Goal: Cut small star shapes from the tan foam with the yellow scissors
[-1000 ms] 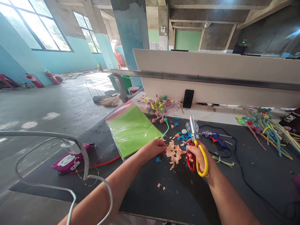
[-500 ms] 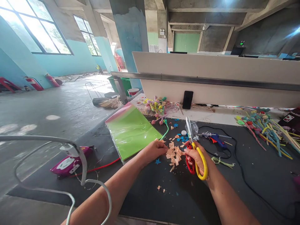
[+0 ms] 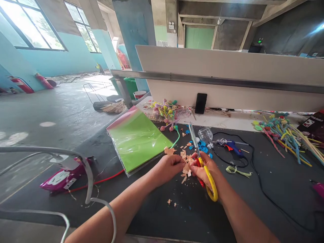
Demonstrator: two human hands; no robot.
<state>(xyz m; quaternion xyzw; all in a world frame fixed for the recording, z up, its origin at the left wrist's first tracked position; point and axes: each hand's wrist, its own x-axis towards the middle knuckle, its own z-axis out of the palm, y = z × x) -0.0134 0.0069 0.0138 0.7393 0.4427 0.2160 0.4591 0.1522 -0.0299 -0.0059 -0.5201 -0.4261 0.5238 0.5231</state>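
My right hand point(image 3: 206, 172) is wrapped round a pair of scissors point(image 3: 210, 184) with one yellow and one red handle loop. The blades point away from me, close together. Its thumb and finger also meet near the peach scraps. My left hand point(image 3: 167, 168) is closed in a pinch just left of them; what its fingertips hold is too small to make out. Peach-coloured cut scraps point(image 3: 184, 179) lie beneath and between both hands. A larger peach piece point(image 3: 170, 151) shows just beyond the left knuckles. Blue scraps point(image 3: 202, 145) are scattered past the scissors.
A plastic-wrapped green sheet pack point(image 3: 139, 141) lies left. At the back are a bunch of fuzzy stems point(image 3: 165, 109) and an upright phone point(image 3: 200, 103). On the right lie a blue glue gun point(image 3: 235, 148), its black cord and more stems point(image 3: 286, 135). A grey cable point(image 3: 88, 175) crosses the left foreground.
My hands have come closer together over the peach scraps. The scissors have tilted left and moved slightly toward me. The whole view has shifted a little.
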